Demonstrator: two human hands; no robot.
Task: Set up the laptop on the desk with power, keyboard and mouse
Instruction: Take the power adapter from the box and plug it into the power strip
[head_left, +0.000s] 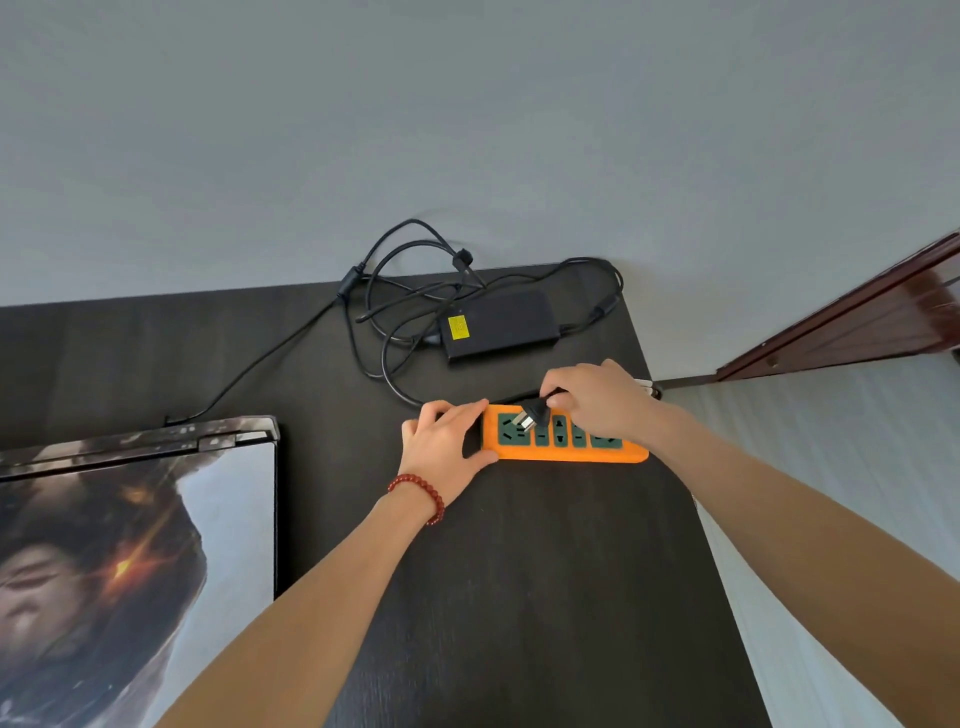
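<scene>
An orange power strip (566, 451) with green sockets lies on the dark desk (545, 571) near its right edge. My left hand (447, 441) grips the strip's left end, thumb at the front edge. My right hand (597, 400) pinches a black plug (535, 415), its metal prongs tilted just above the leftmost socket. The plug's cable runs back to a black power brick (501, 325) with a yellow label. The closed laptop (119, 561), its lid bearing a printed picture, lies at the left, with a thin cable entering its back edge.
Loose loops of black cable (405, 280) lie tangled behind the power brick at the desk's far edge, against a grey wall. A dark red wooden frame (857, 322) stands at the right, beyond the desk's right edge.
</scene>
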